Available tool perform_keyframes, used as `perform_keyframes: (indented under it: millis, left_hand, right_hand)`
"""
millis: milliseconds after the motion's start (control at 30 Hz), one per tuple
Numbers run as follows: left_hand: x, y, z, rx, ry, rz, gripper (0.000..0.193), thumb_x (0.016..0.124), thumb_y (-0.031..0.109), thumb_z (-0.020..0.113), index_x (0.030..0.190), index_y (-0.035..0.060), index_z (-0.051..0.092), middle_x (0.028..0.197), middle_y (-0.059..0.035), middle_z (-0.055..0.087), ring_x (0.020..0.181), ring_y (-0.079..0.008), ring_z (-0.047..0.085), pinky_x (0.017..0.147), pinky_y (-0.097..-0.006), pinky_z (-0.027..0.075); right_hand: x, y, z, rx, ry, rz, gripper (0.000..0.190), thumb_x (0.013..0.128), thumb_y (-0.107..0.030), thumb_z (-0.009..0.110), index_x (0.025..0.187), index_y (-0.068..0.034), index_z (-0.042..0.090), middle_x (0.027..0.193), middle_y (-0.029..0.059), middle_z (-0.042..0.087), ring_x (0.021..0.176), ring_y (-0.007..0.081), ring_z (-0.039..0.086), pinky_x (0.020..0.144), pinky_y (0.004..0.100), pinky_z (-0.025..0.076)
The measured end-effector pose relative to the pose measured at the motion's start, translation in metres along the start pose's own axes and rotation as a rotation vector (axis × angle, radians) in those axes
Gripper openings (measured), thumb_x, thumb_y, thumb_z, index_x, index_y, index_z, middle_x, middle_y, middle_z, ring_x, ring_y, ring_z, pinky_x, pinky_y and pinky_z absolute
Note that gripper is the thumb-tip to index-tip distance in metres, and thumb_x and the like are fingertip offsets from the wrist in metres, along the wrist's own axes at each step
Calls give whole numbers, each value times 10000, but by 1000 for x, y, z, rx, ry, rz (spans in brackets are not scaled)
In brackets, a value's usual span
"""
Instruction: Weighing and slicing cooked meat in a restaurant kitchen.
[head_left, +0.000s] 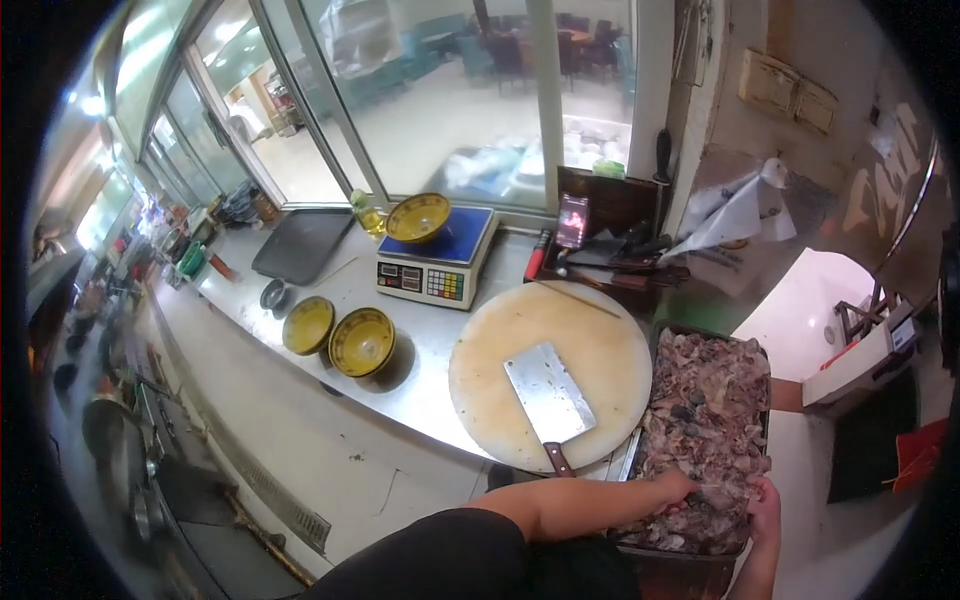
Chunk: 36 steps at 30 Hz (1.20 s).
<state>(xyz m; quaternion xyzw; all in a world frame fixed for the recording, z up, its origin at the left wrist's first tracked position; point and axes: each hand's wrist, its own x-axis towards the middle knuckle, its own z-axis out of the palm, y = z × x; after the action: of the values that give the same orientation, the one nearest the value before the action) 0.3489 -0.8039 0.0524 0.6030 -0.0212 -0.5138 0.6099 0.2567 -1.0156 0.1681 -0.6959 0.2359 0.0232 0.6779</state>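
Observation:
A deep dark tray (766, 390) is heaped with raw, pinkish-grey meat or seafood (697, 405); its exact kind is unclear. My left hand (675, 486) reaches across to the tray's near half, fingers curled at the pile. At the right rim, my right hand (763, 506) pinches the edge of a pale, translucent piece (724, 493). That piece stretches between both hands, its lower part lost among the rest. Left of the tray, a cleaver (550, 394) lies flat on a round chopping board (480, 360), its wooden handle (558, 459) over the near edge.
On the steel counter (427, 382) stand a digital scale (427, 281) bearing a yellow bowl (418, 217), two more yellow bowls (362, 343), a small metal cup (274, 294) and a black tray (304, 244). Behind the board are a phone (572, 221) and a knife rack (611, 195).

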Motion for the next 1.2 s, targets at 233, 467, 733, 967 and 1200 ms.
perform_keyframes:
  millis: [233,467,733,967,1200]
  left_hand:
    - [2,-9,5,86,61,127,313,866,249,674,751,-39,629,598,-150,584,434,-242,534,366,-413,404]
    - [-71,33,-19,449,95,336,329,887,329,619,779,18,629,711,-125,639,640,-250,625,620,-399,499]
    - [-217,35,-109,429,369,366,310,930,337,616,1061,59,651,928,-119,690,858,-254,663,782,-381,517]
    - [-369,-57,-233,570,766,280,291,901,283,609,1086,62,644,1031,-162,659,974,-337,640,831,-418,518]
    - [-521,-226,-374,655,985,-31,323,878,290,585,1096,61,650,1108,-174,637,1030,-362,620,878,-458,513]
  right_hand:
    - [10,37,-21,-278,58,-56,509,605,62,555,1104,-34,593,1092,52,592,1044,184,564,921,298,444]
    - [-33,-3,26,-714,470,-274,464,671,22,557,1134,-2,567,1183,139,549,1098,285,542,994,351,417]
    - [-38,-46,177,-703,265,-698,369,673,39,552,1041,11,566,1117,165,571,1098,332,546,1004,398,420]
    - [-54,-47,324,-643,-91,-703,291,702,-26,615,991,9,609,1083,181,589,1042,354,576,951,423,459]
    - [-98,-8,496,-737,-243,-600,284,709,-86,639,986,-25,631,1011,157,606,950,326,591,830,402,490]
